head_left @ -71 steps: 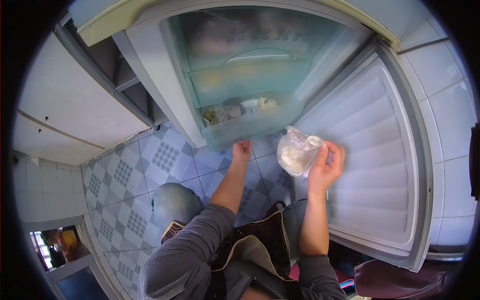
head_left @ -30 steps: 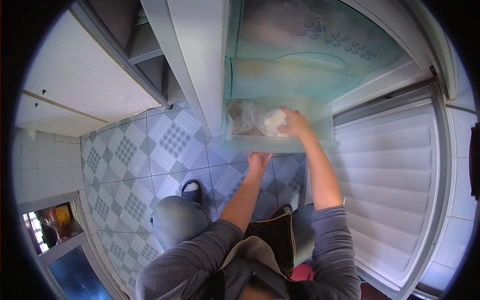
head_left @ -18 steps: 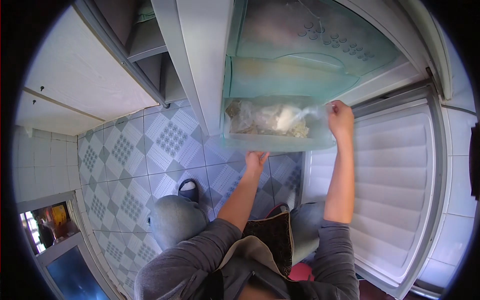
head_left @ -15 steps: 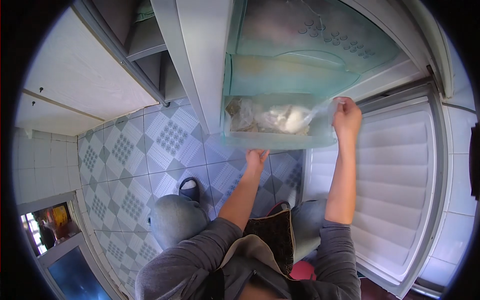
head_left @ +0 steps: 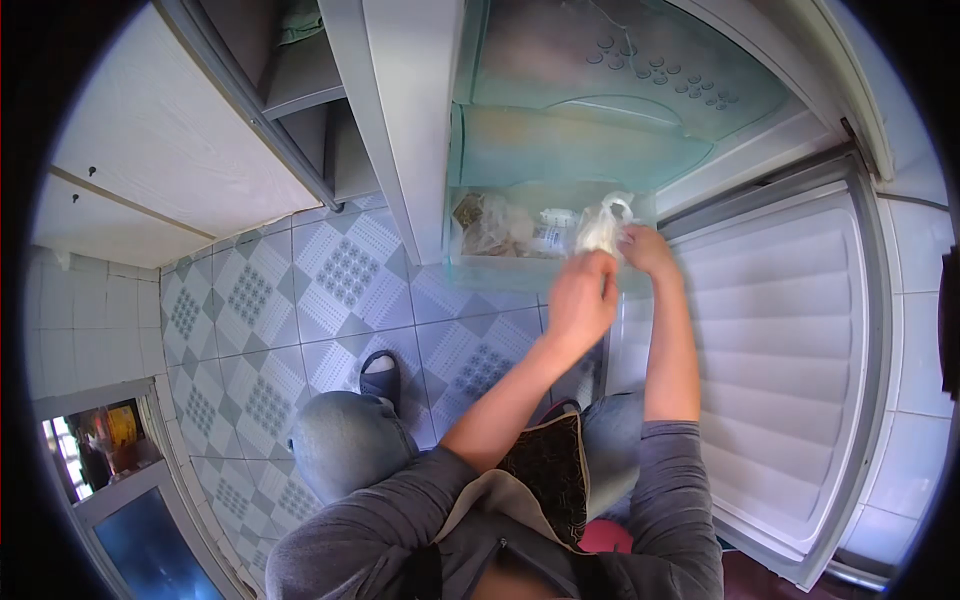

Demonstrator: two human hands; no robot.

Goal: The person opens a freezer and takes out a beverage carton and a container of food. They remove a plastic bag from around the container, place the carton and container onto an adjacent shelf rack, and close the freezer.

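Note:
A pulled-out, translucent green freezer drawer (head_left: 505, 273) is in front of me. At its right end a white plastic bag (head_left: 600, 222) stands bunched up, its handle loop upright. My left hand (head_left: 584, 300) reaches over the drawer's front edge, fingers closed on the bag's near side. Against the bag's right side, my right hand (head_left: 650, 250) has its fingers curled in and pinches the plastic. Left of the bag lies a white package with printing (head_left: 553, 230). Further left is a clear bag of brownish food (head_left: 484, 222). My hands hide the drawer's right front corner.
Another frosted green drawer front (head_left: 590, 145) sits above the pulled-out one. The freezer door (head_left: 780, 370) is swung wide on the right. White cabinets (head_left: 170, 130) line the left side. My slippered foot (head_left: 380, 375) rests on the tiled floor (head_left: 260, 300).
My left hand has come up from below the drawer front to the white bag. My right hand has moved left and down. The bag has shifted right and bunched upright, uncovering the printed package.

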